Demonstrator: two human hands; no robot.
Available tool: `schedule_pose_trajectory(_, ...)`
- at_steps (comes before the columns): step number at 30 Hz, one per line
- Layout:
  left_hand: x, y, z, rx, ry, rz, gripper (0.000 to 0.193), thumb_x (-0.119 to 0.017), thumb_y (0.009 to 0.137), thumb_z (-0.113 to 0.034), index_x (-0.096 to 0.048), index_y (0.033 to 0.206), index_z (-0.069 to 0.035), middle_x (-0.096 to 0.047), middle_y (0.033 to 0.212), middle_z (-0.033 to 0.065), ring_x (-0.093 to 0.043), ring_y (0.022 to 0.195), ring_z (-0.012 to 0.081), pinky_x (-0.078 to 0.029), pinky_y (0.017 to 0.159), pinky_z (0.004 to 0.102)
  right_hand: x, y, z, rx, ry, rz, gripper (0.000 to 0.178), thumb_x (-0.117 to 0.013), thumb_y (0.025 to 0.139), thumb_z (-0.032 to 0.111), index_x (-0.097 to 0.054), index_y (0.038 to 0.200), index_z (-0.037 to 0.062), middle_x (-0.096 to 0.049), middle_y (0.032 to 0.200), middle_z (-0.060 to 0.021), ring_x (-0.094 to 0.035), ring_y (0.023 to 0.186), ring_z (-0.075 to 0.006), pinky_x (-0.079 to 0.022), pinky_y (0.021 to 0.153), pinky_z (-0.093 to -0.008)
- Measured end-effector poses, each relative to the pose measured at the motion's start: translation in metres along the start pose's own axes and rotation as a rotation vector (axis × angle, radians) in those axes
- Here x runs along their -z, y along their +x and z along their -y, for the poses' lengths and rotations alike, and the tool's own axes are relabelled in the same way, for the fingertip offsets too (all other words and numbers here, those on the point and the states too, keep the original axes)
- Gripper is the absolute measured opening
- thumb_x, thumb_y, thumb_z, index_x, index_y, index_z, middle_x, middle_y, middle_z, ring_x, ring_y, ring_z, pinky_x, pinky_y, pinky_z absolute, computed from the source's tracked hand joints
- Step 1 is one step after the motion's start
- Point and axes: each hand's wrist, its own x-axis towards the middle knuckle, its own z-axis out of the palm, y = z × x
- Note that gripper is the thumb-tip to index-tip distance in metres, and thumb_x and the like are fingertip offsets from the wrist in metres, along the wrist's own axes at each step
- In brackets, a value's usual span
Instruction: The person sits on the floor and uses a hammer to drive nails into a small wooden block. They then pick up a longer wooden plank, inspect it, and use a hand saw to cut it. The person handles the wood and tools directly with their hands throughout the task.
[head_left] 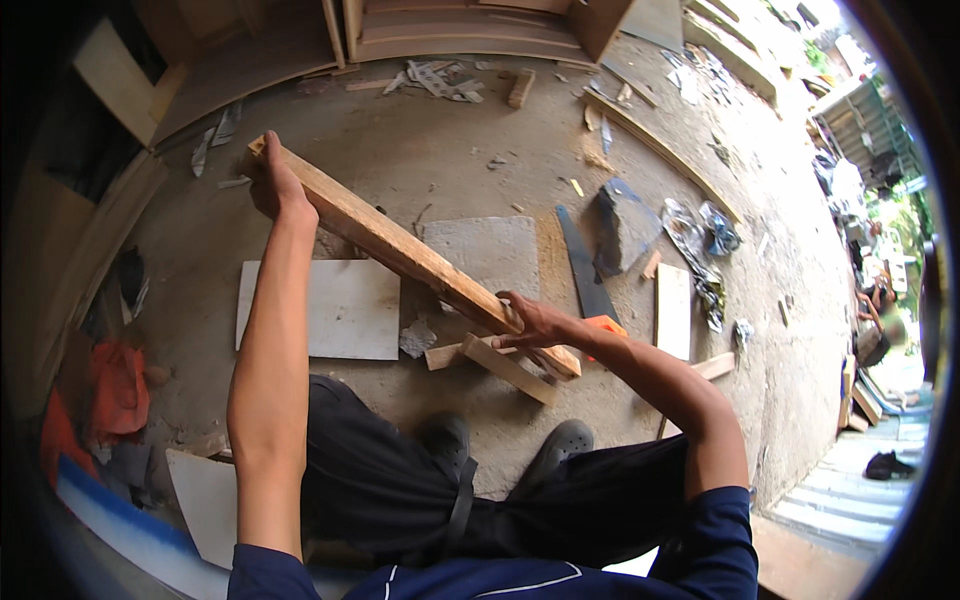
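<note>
A long wooden beam (pixel 400 248) slants across the view from the far left down to the near right. At its far end my left hand (pixel 283 185) is wrapped along the side, thumb lying on top; the other fingers are hidden behind the wood. Close to the near end, my right hand (pixel 535 322) grips the beam from above, fingers curled over its edge. Beneath that end lie short wood offcuts (pixel 512 372). A handsaw with a dark blade (pixel 584 262) and an orange handle (pixel 604 325) lies on the ground beyond my right hand, its handle partly behind my forearm.
A white board (pixel 320 310) and a grey slab (pixel 480 252) lie on the dusty floor. A stone block (pixel 625 225), crumpled plastic (pixel 690 235) and a pale plank (pixel 673 312) are to the right. Wooden cabinets (pixel 470 38) stand at the back. An orange bag (pixel 118 390) sits left.
</note>
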Motion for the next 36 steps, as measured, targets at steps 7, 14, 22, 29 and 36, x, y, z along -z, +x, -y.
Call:
schedule_pose_trajectory(7, -0.029, -0.038, -0.016, -0.021, 0.126, 0.079, 0.093, -0.08, 0.065, -0.058, -0.049, 0.128, 0.004, -0.052, 0.127, 0.0142, -0.054, 0.114, 0.0273, -0.046, 0.094, 0.0423, -0.012, -0.02, -0.012, -0.116, 0.101, -0.115, 0.067, -0.07, 0.081, 0.044, -0.039, 0.124, 0.0033, -0.061, 0.097, -0.0273, -0.06, 0.094, -0.0424, -0.046, 0.079, -0.0477)
schedule_pose_trajectory(14, -0.062, -0.069, -0.004, 0.155, -0.304, 0.187, 0.066, -0.077, 0.075, -0.042, -0.058, 0.121, 0.001, -0.058, 0.124, 0.0133, -0.06, 0.106, 0.0266, -0.05, 0.089, 0.0406, 0.045, -0.062, -0.005, -0.109, 0.068, -0.349, 0.062, -0.066, 0.083, 0.048, -0.042, 0.12, 0.0038, -0.063, 0.096, -0.0248, -0.063, 0.091, -0.0403, -0.048, 0.078, -0.0451)
schedule_pose_trajectory(22, -0.058, -0.071, 0.042, 0.411, -0.14, 0.015, 0.067, -0.062, 0.084, -0.05, -0.051, 0.123, 0.004, -0.056, 0.125, 0.0204, -0.06, 0.107, 0.0343, -0.051, 0.092, 0.0432, 0.101, -0.085, 0.038, -0.234, -0.185, -0.309, 0.055, -0.061, 0.087, 0.051, -0.053, 0.11, 0.0018, -0.064, 0.081, -0.0213, -0.064, 0.078, -0.0367, -0.048, 0.07, -0.0448)
schedule_pose_trajectory(29, -0.059, -0.108, 0.082, 0.527, 0.21, 0.163, 0.064, -0.064, 0.081, -0.042, -0.054, 0.116, 0.01, -0.056, 0.126, 0.0228, -0.055, 0.115, 0.0329, -0.048, 0.093, 0.0431, 0.093, -0.062, 0.035, -0.356, -0.19, -0.27, 0.064, -0.052, 0.088, 0.062, -0.054, 0.089, -0.002, -0.058, 0.07, -0.0214, -0.058, 0.068, -0.0376, -0.044, 0.064, -0.0465)
schedule_pose_trajectory(36, -0.044, -0.119, 0.088, 0.542, 0.513, 0.586, 0.078, -0.067, 0.079, -0.053, -0.051, 0.124, 0.009, -0.058, 0.116, 0.0175, -0.058, 0.107, 0.03, -0.047, 0.092, 0.0467, 0.083, -0.053, 0.005, -0.272, 0.055, -0.264, 0.069, -0.046, 0.089, 0.065, -0.057, 0.092, -0.0031, -0.059, 0.075, -0.0201, -0.056, 0.071, -0.0271, -0.042, 0.066, -0.0433)
